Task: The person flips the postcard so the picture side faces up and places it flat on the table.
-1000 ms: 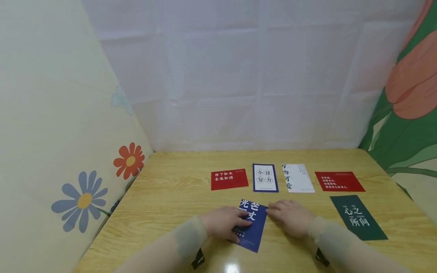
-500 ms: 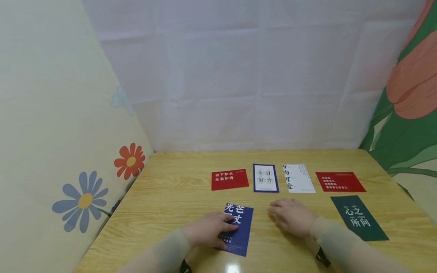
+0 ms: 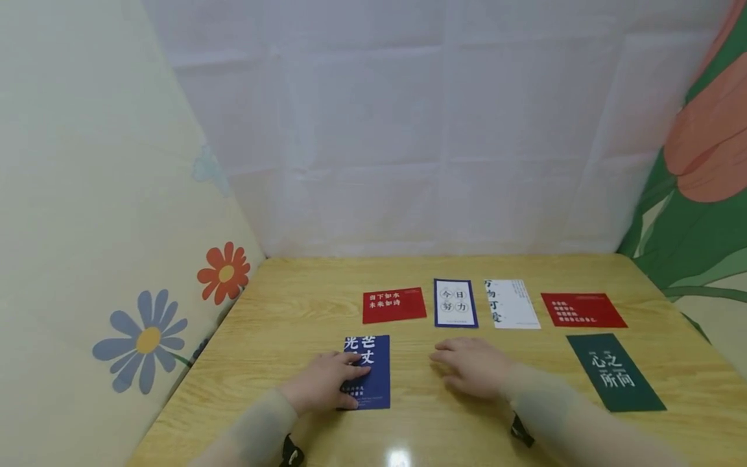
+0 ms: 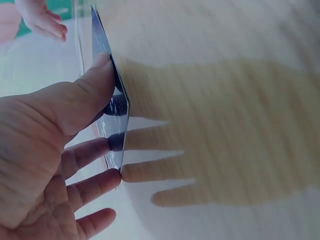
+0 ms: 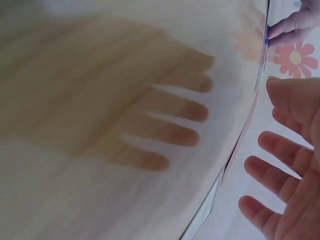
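Note:
A blue card with white Chinese characters lies flat, left of the table's middle. Over its left part rests my left hand, fingers spread and mostly straight, touching the top. The left wrist view shows the thumb lying on the card and the other fingertips reaching its edge. My right hand is just above the wood, apart from the blue card and to its right. In the right wrist view its fingers are extended and loose, with nothing held.
Behind the hands runs a row of cards: a red card, a blue-bordered card, a white card and another red card. A green card lies at the right. Cloth backdrops stand around the wooden table.
The left hand has slid the blue card leftward, and it now lies straighter. The right hand was at the card's edge, came away from it, then shifted left.

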Demonstrator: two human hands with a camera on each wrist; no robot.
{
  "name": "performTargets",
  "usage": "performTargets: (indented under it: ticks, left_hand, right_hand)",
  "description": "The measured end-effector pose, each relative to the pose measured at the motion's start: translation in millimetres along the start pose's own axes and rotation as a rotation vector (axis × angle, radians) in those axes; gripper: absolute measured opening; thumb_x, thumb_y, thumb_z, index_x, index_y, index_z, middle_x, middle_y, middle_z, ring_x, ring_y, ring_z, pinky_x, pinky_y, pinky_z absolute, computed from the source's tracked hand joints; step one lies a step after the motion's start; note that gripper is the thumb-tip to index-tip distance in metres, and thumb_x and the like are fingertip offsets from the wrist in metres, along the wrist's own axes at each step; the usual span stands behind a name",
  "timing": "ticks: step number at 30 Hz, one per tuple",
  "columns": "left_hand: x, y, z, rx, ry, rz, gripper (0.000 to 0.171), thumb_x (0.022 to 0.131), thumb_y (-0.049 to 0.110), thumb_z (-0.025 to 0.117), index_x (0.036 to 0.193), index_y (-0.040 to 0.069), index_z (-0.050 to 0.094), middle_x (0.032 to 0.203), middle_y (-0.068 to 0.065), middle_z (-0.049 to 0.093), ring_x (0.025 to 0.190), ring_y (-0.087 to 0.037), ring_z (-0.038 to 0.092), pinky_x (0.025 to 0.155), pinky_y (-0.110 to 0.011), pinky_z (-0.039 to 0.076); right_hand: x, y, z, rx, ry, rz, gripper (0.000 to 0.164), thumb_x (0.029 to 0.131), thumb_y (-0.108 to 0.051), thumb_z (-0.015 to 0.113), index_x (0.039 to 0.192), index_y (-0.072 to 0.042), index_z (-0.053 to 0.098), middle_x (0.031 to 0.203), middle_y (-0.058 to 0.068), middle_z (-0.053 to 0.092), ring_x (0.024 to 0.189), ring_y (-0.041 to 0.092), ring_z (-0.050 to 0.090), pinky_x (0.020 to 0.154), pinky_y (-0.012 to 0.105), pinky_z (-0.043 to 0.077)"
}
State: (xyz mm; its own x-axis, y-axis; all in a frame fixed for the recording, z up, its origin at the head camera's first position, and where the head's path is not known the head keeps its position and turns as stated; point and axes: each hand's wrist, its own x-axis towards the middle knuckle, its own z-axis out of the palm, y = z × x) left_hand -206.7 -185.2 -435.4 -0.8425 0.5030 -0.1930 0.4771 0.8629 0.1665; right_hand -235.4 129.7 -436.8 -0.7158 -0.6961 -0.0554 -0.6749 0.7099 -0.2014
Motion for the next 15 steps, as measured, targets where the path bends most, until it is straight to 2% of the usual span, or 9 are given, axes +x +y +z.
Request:
performTargets:
  ticks: [3, 7, 12, 15]
  left_hand:
    - [-5.5, -10.9, -2.0, -0.013, -0.007, -0.068, 0.059, 0.081, 0.041, 0.074, 0.135, 0.022, 0.058, 0.143, -0.011, 0.046, 0.129, -0.043, 0.041, 0.105, -0.060, 0.028]
    - [-11.4, -28.5, -3.8, -0.009, -0.001, -0.140, 0.058, 0.080, 0.038, 0.076, 0.133, 0.020, 0.060, 0.142, -0.012, 0.048, 0.128, -0.043, 0.043, 0.102, -0.062, 0.030]
    - [-11.5, -55.7, -8.1, 0.000, 0.002, -0.244, 0.057, 0.081, 0.035, 0.076, 0.134, 0.020, 0.059, 0.142, -0.012, 0.048, 0.128, -0.040, 0.043, 0.100, -0.064, 0.030]
    - [-11.7, -70.2, -14.6, 0.001, -0.002, -0.278, 0.057, 0.083, 0.033, 0.075, 0.135, 0.017, 0.058, 0.142, -0.013, 0.047, 0.129, -0.040, 0.043, 0.100, -0.066, 0.028]
  right_hand:
    - [13.2, -8.9, -0.3, -0.010, 0.011, -0.020, 0.049, 0.093, -0.034, 0.061, 0.139, -0.021, 0.051, 0.143, 0.004, 0.047, 0.131, 0.025, 0.043, 0.107, 0.048, 0.033]
    - [24.4, -17.6, -2.2, -0.017, 0.047, -0.045, 0.050, 0.093, -0.032, 0.062, 0.140, -0.020, 0.050, 0.144, 0.006, 0.046, 0.132, 0.027, 0.043, 0.107, 0.048, 0.033]
    - [28.7, -24.0, -3.7, -0.027, 0.065, -0.062, 0.052, 0.092, -0.030, 0.063, 0.141, -0.020, 0.049, 0.146, 0.008, 0.044, 0.133, 0.029, 0.041, 0.108, 0.050, 0.031]
    - [25.9, -27.2, -2.8, -0.061, 0.061, -0.102, 0.057, 0.092, -0.033, 0.064, 0.144, -0.021, 0.045, 0.149, 0.007, 0.039, 0.135, 0.028, 0.037, 0.108, 0.053, 0.029]
